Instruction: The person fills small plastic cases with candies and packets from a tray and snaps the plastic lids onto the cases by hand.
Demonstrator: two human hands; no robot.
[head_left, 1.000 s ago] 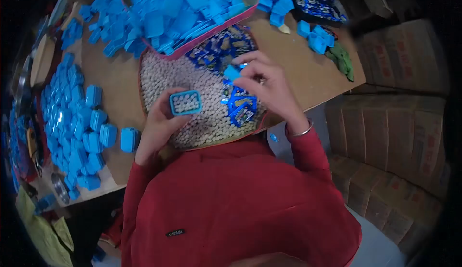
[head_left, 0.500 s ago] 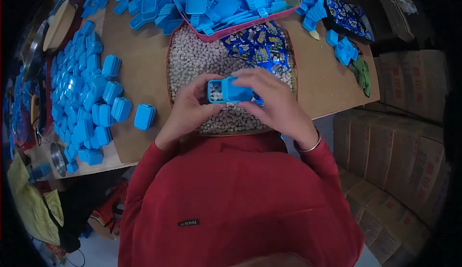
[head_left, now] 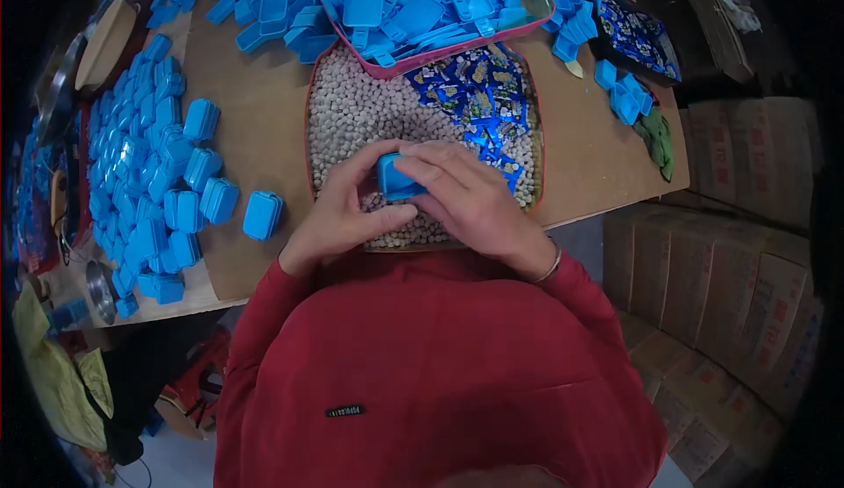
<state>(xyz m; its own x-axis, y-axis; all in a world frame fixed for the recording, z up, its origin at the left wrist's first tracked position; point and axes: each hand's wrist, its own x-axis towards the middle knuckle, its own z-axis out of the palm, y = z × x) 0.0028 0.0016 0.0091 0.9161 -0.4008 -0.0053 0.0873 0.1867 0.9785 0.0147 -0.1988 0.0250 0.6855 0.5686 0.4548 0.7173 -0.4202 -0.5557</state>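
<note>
A small blue plastic box (head_left: pixel 398 178) is held over the tray between my two hands. My left hand (head_left: pixel 338 220) grips its left side, thumb toward me and fingers at the back. Across its top and right side lie the fingers of my right hand (head_left: pixel 479 202), hiding much of it; whether the lid is fully closed is hidden. Beneath the hands, a red-rimmed tray (head_left: pixel 309 141) holds small pale round pellets (head_left: pixel 352 105) and, at its right, blue printed sachets (head_left: pixel 488 92).
A pink-rimmed bin (head_left: pixel 387 72) of blue lids and box parts overlaps the tray's far end. Many closed blue boxes (head_left: pixel 145 167) are heaped at left, one box (head_left: pixel 262 215) apart. A black tray (head_left: pixel 673 70) of sachets and a green cloth (head_left: pixel 654 141) lie right. Cartons (head_left: pixel 730 264) stand beside the table.
The lid part has come over the box's opening, so the pellets inside no longer show. My right hand has moved left over the box, nearer my left hand.
</note>
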